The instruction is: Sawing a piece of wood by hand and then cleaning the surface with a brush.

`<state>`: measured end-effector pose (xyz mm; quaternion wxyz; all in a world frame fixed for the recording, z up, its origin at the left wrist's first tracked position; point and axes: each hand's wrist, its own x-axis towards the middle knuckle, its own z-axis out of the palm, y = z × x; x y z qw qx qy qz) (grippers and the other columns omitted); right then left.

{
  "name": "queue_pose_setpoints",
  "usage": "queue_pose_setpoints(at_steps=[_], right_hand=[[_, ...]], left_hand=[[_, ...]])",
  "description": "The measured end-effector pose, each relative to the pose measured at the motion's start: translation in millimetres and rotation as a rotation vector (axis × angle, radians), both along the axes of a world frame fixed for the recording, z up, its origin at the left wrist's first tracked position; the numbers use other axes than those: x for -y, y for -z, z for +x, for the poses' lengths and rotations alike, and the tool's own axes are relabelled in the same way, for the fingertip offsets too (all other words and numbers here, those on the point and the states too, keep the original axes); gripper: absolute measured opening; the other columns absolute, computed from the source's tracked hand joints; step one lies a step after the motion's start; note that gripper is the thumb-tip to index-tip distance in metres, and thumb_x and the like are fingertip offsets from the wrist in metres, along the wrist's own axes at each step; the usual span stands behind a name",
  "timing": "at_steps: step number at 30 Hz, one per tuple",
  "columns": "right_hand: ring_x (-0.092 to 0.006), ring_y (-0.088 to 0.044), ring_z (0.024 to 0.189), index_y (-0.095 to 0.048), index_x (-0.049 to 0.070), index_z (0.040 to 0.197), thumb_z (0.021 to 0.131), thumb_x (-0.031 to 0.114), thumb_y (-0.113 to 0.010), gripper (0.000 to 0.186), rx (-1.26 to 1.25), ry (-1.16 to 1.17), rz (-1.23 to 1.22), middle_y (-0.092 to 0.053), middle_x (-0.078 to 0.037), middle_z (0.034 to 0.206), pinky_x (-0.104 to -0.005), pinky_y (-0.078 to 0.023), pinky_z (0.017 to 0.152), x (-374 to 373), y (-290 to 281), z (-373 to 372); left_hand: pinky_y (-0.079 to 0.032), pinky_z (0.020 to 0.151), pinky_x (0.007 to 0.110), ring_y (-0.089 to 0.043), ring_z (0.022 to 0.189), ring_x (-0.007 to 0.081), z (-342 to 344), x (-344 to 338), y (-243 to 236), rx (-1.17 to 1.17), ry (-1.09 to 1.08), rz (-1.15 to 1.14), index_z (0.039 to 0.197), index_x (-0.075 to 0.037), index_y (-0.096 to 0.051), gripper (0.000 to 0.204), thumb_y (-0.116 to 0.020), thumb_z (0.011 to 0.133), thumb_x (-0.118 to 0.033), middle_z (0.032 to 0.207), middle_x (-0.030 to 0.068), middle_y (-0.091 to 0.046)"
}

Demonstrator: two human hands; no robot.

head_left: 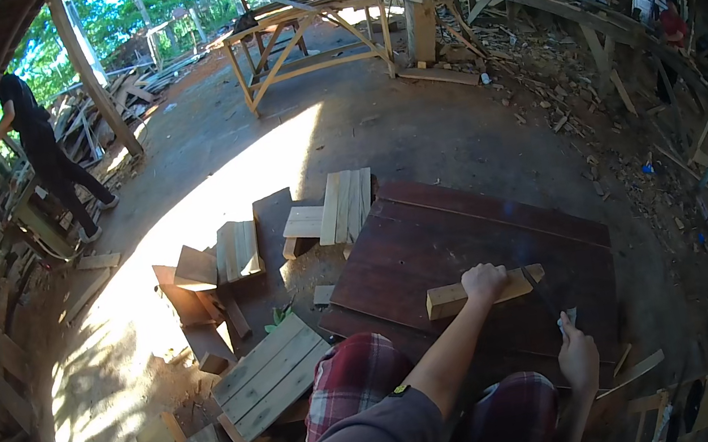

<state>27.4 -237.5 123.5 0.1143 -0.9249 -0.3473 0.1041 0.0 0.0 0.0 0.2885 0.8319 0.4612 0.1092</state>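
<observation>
A short light wooden block (446, 299) lies on a dark reddish-brown plank board (412, 249) in front of me. My left hand (484, 279) is closed on the middle of the block from above. My right hand (577, 352), lower and to the right, is closed round the pale-wrapped handle of a long dark blade (537, 284), whose far part meets the block near its right end. Part of the board is hidden by my arms and my knees in plaid cloth.
Several cut boards (269, 379) and blocks lie to my left. A timber trestle table (308, 19) stands ahead beside a post (420, 31). A co-worker (35, 139) in dark clothes stands at the left; someone in red (672, 22) is at the far right, near scrap wood (534, 87).
</observation>
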Motion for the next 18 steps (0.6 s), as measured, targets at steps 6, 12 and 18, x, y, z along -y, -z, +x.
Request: queue_pose_setpoints(at_steps=[6, 12, 18], right_hand=[[-0.0406, -0.064, 0.086, -0.057, 0.019, 0.128, 0.095, 0.016, -0.044, 0.036, 0.076, 0.002, -0.058, -0.065, -0.024, 0.088, -0.0503, -0.049, 0.077, -13.9, -16.6, -6.4], [-0.0395, -0.064, 0.084, -0.054, 0.021, 0.131, 0.095, 0.015, -0.044, 0.038, 0.095, 0.009, -0.033, -0.066, -0.023, 0.087, -0.0501, -0.05, 0.075, -12.3, 4.7, -5.7], [-0.0399, -0.065, 0.08, -0.045, 0.026, 0.139, 0.096, 0.011, -0.042, 0.045, 0.03, 0.059, 0.068, -0.065, -0.024, 0.082, -0.0493, -0.05, 0.073, -8.6, 54.4, 3.2]], left_hand=[[-0.052, 0.08, 0.043, -0.068, 0.084, 0.0347, -1.4, -4.3, 4.0, 0.009, -0.039, 0.012, 0.081, -0.004, -0.074, 0.047, -0.039, 0.083, -0.035, 0.086, 0.0199, -0.069], [-0.052, 0.08, 0.043, -0.068, 0.084, 0.0349, -0.8, -4.5, 2.6, -0.004, -0.014, 0.004, 0.082, -0.003, -0.073, 0.047, -0.038, 0.084, -0.035, 0.086, 0.0206, -0.069], [-0.052, 0.079, 0.044, -0.068, 0.083, 0.0353, 1.5, 4.9, -1.0, 0.023, 0.011, 0.031, 0.08, -0.003, -0.073, 0.046, -0.039, 0.085, -0.034, 0.085, 0.0211, -0.069]])
